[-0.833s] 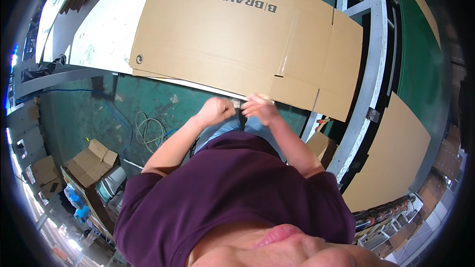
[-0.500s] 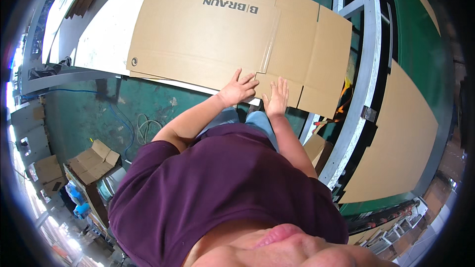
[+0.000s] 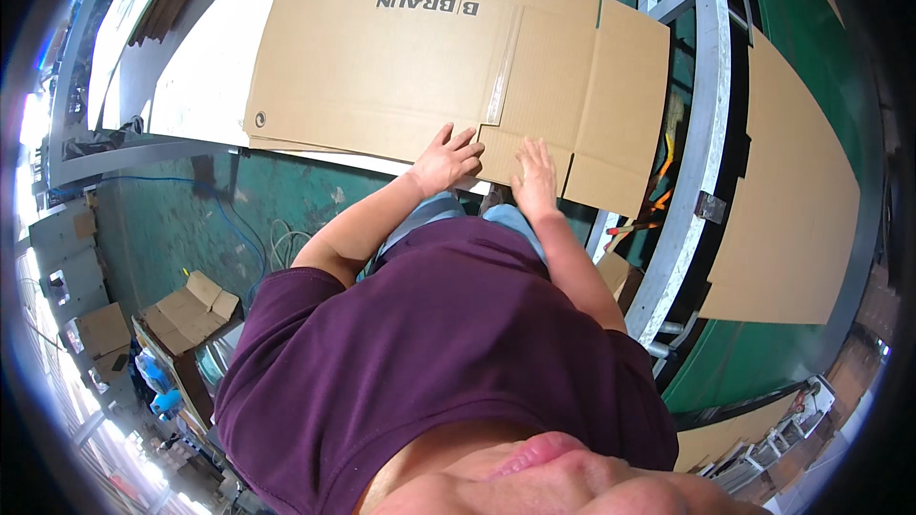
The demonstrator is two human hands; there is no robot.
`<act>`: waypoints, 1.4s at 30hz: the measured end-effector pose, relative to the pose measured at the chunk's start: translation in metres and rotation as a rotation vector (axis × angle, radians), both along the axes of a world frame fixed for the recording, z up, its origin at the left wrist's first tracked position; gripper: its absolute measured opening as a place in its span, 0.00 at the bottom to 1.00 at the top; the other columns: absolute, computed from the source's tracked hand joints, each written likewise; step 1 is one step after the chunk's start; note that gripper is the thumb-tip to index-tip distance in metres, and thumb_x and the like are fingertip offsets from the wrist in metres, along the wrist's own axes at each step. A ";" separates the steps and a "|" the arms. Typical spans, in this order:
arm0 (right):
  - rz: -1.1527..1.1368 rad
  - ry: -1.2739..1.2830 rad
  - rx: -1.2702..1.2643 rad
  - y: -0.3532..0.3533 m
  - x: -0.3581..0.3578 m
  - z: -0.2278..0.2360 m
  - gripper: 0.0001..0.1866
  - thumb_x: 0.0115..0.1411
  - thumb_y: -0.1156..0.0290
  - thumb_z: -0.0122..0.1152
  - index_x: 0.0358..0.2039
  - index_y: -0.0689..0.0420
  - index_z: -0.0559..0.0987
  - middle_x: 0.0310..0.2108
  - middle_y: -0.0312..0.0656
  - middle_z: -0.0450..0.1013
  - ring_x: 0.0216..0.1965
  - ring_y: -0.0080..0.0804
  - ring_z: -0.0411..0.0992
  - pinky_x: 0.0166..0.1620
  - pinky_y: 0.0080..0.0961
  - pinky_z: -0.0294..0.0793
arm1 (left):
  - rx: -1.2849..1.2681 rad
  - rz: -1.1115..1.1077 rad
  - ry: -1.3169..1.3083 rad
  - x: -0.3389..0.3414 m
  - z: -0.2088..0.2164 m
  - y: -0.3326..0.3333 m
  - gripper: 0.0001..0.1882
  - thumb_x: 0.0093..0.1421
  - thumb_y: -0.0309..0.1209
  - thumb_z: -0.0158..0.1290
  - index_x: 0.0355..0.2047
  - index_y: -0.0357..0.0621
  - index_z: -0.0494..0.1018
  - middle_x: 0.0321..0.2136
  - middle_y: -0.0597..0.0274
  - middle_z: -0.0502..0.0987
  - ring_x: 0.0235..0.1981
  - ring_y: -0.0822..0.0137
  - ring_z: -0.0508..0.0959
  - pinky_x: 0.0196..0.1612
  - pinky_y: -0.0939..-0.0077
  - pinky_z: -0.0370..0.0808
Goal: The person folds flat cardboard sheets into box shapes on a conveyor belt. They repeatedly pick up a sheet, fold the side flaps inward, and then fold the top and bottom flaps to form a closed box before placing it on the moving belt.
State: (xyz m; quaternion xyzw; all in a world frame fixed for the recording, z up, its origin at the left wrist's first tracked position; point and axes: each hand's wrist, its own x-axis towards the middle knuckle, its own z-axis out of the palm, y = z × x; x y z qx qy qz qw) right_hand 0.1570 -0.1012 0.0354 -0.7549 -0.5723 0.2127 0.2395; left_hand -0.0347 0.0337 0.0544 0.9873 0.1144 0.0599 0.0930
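Observation:
A flat brown cardboard box blank (image 3: 382, 57) with dark print lies across a white table (image 3: 196, 86) in front of me. Slots and fold lines run over its right part. My left hand (image 3: 448, 160) rests on its near edge, just left of a cut slot, fingers apart. Beside it, right of that slot, my right hand (image 3: 535, 176) lies on the near flap with its fingers stretched out. At the blank's near left corner, the edge of another sheet shows beneath it.
To the right, a metal frame rail (image 3: 701, 133) borders a green conveyor belt (image 3: 735, 362) carrying another cardboard sheet (image 3: 792, 200). Orange cables (image 3: 660, 193) hang beside the rail. A blue hose (image 3: 229, 215) lies on the green floor. An opened carton (image 3: 191, 310) stands at lower left.
The cardboard sheet on the conveyor has moved away from me along the belt, baring green belt behind it. My hands stay at the blank's near edge; the view has shifted slightly.

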 end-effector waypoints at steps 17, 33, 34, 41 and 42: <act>-0.448 -0.199 0.185 0.052 0.161 0.123 0.18 0.48 0.77 0.58 0.43 0.59 0.75 0.32 0.49 0.76 0.36 0.45 0.76 0.41 0.35 0.74 | -0.054 -0.057 -0.085 -0.009 -0.030 -0.009 0.07 0.49 0.34 0.49 0.29 0.51 0.73 0.35 0.67 0.72 0.47 0.63 0.72 0.45 0.71 0.74; -0.091 -0.628 -0.315 0.180 -0.027 -0.012 0.24 0.54 0.70 0.53 0.51 0.67 0.70 0.56 0.64 0.63 0.52 0.49 0.67 0.53 0.40 0.68 | -0.074 -0.018 -0.245 -0.013 -0.035 -0.003 0.07 0.45 0.33 0.54 0.24 0.48 0.71 0.34 0.65 0.75 0.44 0.64 0.75 0.44 0.72 0.75; -0.105 -0.551 -0.284 0.175 -0.025 -0.009 0.25 0.55 0.69 0.53 0.53 0.65 0.69 0.58 0.62 0.61 0.55 0.49 0.65 0.56 0.41 0.65 | -0.085 -0.015 -0.260 -0.013 -0.036 -0.003 0.07 0.44 0.33 0.55 0.24 0.48 0.71 0.34 0.65 0.75 0.44 0.65 0.75 0.44 0.72 0.75; -0.089 -0.401 -0.029 0.096 -0.023 -0.009 0.26 0.58 0.61 0.53 0.58 0.54 0.68 0.66 0.45 0.53 0.67 0.44 0.47 0.66 0.42 0.44 | -0.257 0.116 -0.208 -0.015 -0.022 -0.002 0.17 0.43 0.35 0.60 0.34 0.46 0.72 0.39 0.63 0.74 0.39 0.64 0.77 0.37 0.73 0.76; -0.100 -0.380 -0.035 0.085 -0.023 -0.011 0.26 0.58 0.62 0.54 0.58 0.54 0.68 0.66 0.45 0.53 0.67 0.44 0.47 0.67 0.42 0.44 | -0.243 0.120 -0.252 -0.014 -0.023 -0.001 0.18 0.43 0.35 0.60 0.36 0.45 0.72 0.40 0.63 0.74 0.38 0.64 0.77 0.36 0.72 0.76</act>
